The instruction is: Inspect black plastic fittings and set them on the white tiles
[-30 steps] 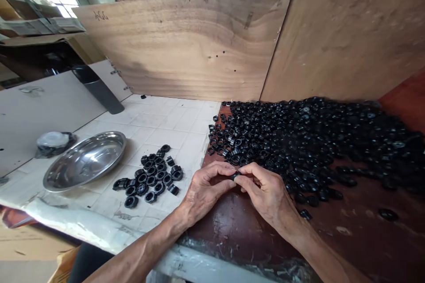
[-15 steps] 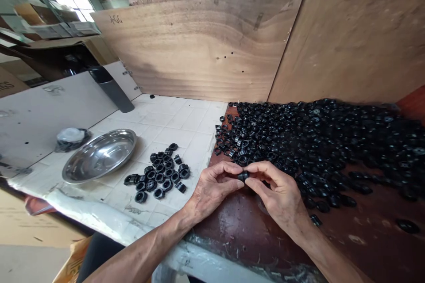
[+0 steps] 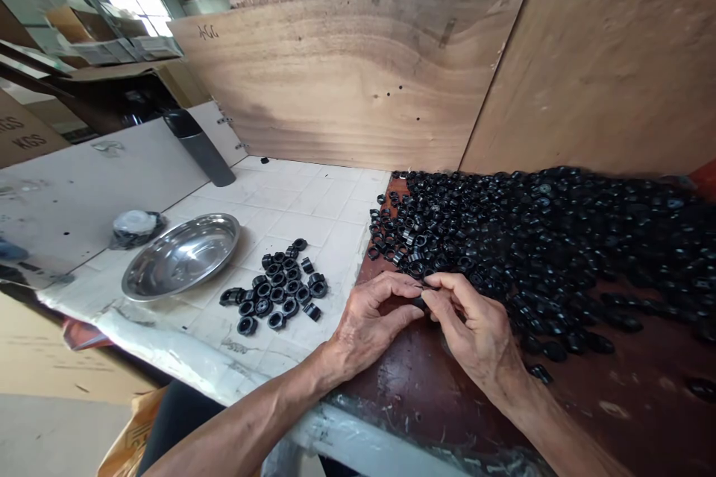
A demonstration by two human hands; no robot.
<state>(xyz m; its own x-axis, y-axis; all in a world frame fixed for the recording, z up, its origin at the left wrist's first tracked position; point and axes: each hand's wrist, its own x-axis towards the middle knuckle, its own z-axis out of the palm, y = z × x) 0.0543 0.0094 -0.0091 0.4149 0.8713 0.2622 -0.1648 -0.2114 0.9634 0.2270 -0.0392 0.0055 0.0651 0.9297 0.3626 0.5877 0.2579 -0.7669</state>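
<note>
Between the fingertips of both hands sits a small black plastic ring (image 3: 417,301), mostly covered by the fingers. My left hand (image 3: 374,317) pinches it from the left side with thumb and forefinger. From the right, my right hand (image 3: 475,328) has its thumb and forefinger closed at the same part. Just beyond the hands spreads a large heap of black plastic rings (image 3: 503,231) on the dark red board (image 3: 403,395). To the left, a smaller group of similar rings (image 3: 278,279) lies on the white tabletop (image 3: 313,201).
A shallow steel bowl (image 3: 182,257) rests tilted on the left, near a wrapped white bundle (image 3: 134,227). A dark grey bottle (image 3: 200,149) leans by the low white side board (image 3: 101,179). A tall plywood panel (image 3: 335,89) closes off the back.
The view has shifted slightly, so the scene sits a little farther right. The fingertips have closed in around the black ring, which shows less than before.
</note>
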